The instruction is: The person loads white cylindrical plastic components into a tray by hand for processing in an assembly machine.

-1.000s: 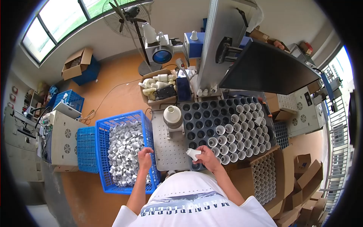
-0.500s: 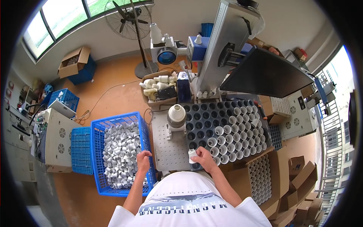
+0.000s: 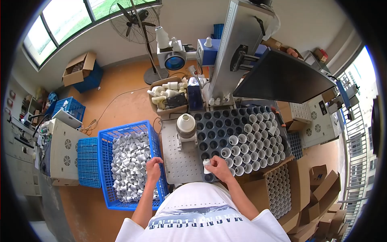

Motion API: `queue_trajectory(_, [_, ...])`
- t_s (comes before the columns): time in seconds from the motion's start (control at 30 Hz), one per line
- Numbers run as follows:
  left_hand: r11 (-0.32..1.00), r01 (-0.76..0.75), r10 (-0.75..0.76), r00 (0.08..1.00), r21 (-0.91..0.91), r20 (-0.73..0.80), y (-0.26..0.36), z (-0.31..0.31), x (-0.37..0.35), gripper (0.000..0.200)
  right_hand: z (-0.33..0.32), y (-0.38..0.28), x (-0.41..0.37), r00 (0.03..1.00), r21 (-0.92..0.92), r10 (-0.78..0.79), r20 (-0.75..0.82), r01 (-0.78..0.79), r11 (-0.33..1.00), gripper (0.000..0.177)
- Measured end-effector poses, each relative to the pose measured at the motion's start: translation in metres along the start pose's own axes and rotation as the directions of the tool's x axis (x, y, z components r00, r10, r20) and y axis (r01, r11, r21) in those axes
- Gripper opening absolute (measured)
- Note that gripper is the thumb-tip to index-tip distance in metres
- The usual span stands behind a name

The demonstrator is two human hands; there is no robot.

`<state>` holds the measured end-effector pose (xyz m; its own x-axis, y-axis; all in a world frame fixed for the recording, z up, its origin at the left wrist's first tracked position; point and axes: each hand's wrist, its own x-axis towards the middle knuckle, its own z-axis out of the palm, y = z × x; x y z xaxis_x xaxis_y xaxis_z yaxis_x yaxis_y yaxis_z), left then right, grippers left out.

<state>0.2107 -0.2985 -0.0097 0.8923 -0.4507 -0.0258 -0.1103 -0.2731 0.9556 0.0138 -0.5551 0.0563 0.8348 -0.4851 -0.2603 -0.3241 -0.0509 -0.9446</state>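
My right hand (image 3: 219, 168) grips a small white plastic fitting (image 3: 207, 165) between thumb and fingers, over the near left corner of the black tray (image 3: 204, 145). White cup-shaped fittings (image 3: 244, 149) fill several of the tray's round holes. Over the right rim of a blue basket (image 3: 151, 137), my left hand (image 3: 153, 168) is closed with its fingers curled; whatever it may hold is hidden. Loose white fittings (image 3: 131, 163) are heaped in that basket. Between basket and tray, a white fitting (image 3: 186, 122) sits on a round holder on the perforated metal plate (image 3: 171, 161).
A machine column (image 3: 225, 52) and a black monitor (image 3: 284, 78) rise behind the tray. A lens head (image 3: 174, 61) overhangs the far side. At the back stands a carton of larger white parts (image 3: 169, 97). Another carton (image 3: 298, 189) with rows of fittings lies at right.
The view has shifted slightly. My right hand has moved a little to the right with the fitting, still gripping it. My left hand stays curled by the basket rim.
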Motion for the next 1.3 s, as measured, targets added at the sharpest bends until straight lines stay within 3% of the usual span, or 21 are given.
queue_trajectory(0.13, [0.994,-0.049,0.05,0.999,-0.097,0.003,0.012,0.006,0.024,0.03,-0.005,0.006,0.001,1.0,-0.021,0.009,-0.022,-0.009,1.0,0.033])
queue_trajectory(0.33, [0.963,-0.24,0.232,0.97,-0.126,-0.075,0.06,0.01,0.077,0.031,-0.013,0.011,0.002,0.998,-0.027,0.035,-0.058,-0.037,0.999,0.03])
queue_trajectory(0.53, [0.93,-0.33,0.319,0.944,-0.164,-0.088,0.102,0.018,0.122,0.035,-0.022,0.011,0.002,0.995,-0.004,0.035,-0.088,-0.035,0.999,0.031])
queue_trajectory(0.63, [0.85,-0.391,0.387,0.918,-0.352,-0.085,0.134,0.037,0.136,0.038,-0.027,0.012,0.003,0.993,-0.007,0.029,-0.114,-0.03,1.0,0.031])
queue_trajectory(0.67, [0.855,-0.418,0.418,0.906,-0.306,-0.07,0.148,0.043,0.139,0.03,-0.028,0.01,0.005,0.992,-0.008,0.03,-0.124,-0.031,0.999,0.031])
queue_trajectory(0.73, [0.856,-0.471,0.475,0.879,-0.214,-0.036,0.176,0.056,0.143,0.014,-0.032,-0.009,0.009,0.988,0.022,-0.013,-0.152,0.017,1.0,0.031])
queue_trajectory(0.83, [0.861,-0.447,0.477,0.875,-0.241,0.082,0.194,0.078,0.144,0.026,-0.038,-0.032,0.028,0.982,0.119,-0.085,-0.167,0.105,0.987,0.028])
queue_trajectory(0.87, [0.916,-0.352,0.388,0.899,-0.192,0.203,0.197,0.08,0.142,0.033,-0.036,-0.056,0.032,0.977,0.135,-0.117,-0.18,0.142,0.981,0.028])
queue_trajectory(0.97, [0.901,-0.339,0.411,0.867,-0.27,0.281,0.203,0.078,0.14,0.026,-0.011,-0.096,0.06,0.922,0.291,-0.302,-0.241,0.365,0.884,0.026])
queue_trajectory(1.07, [0.85,-0.366,0.398,0.917,-0.378,0.007,0.227,0.033,0.121,0.022,0.024,-0.127,0.087,0.832,0.239,-0.489,-0.264,0.547,0.802,0.026])
queue_trajectory(1.13, [0.887,-0.428,0.398,0.899,-0.176,-0.18,0.197,-0.017,0.116,0.023,0.042,-0.124,0.103,0.779,0.066,-0.571,-0.259,0.604,0.794,0.028])
queue_trajectory(1.17, [0.913,-0.342,0.288,0.926,-0.221,-0.244,0.176,-0.045,0.111,0.023,0.047,-0.123,0.106,0.767,-0.036,-0.595,-0.239,0.605,0.795,0.029])
queue_trajectory(1.2, [0.926,-0.373,0.368,0.86,0.058,-0.353,0.158,-0.075,0.102,0.025,0.049,-0.121,0.109,0.747,-0.063,-0.617,-0.248,0.623,0.78,0.029])
queue_trajectory(1.23, [0.941,-0.295,0.338,0.841,0.166,-0.423,0.12,-0.107,0.095,0.027,0.052,-0.119,0.111,0.727,-0.089,-0.637,-0.256,0.639,0.764,0.03])
queue_trajectory(1.27, [0.923,-0.295,0.383,0.765,0.247,-0.517,0.078,-0.133,0.087,0.03,0.054,-0.118,0.113,0.707,-0.116,-0.657,-0.263,0.652,0.749,0.03])
queue_trajectory(1.3, [0.965,-0.128,0.244,0.767,0.23,-0.593,0.026,-0.161,0.071,0.033,0.055,-0.117,0.113,0.712,-0.122,-0.652,-0.261,0.645,0.754,0.03])
